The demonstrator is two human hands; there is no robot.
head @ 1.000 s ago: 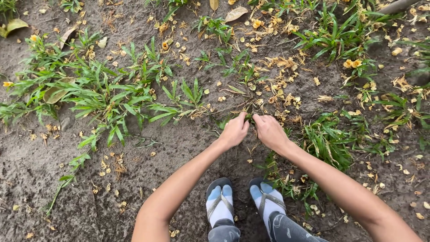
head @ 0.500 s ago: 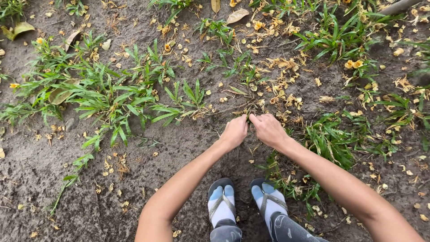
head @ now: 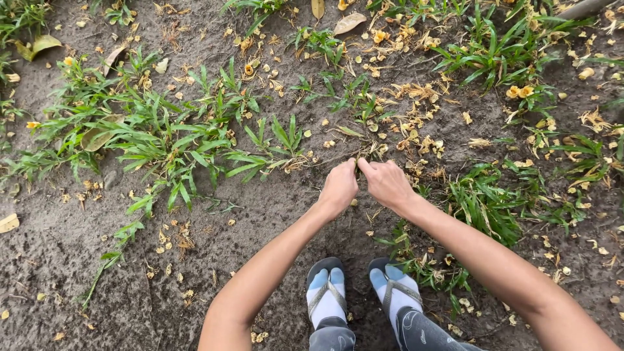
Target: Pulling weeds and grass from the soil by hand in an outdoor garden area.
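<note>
Across the left half of the frame a sprawling patch of green grass [head: 162,140] is seen on bare, damp soil [head: 58,260], with a yellowed leaf [head: 39,44] lying at the upper left. Near the centre, the left hand [head: 339,187] is held low to the ground, its fingers curled in and pinched at the tips. Just beside it, with the fingertips almost meeting, the right hand [head: 387,182] is closed in the same way. A thin weed stem [head: 361,155] is gripped between the two hands, just above centre, where a small tuft rises from the soil; how much of it is held cannot be told. Below the hands, two feet in grey sandals [head: 328,292] over blue and white socks are planted at the bottom centre. To the right, denser grass clumps [head: 484,205] and scattered dry yellow petals [head: 422,120] are spread over the ground.
</note>
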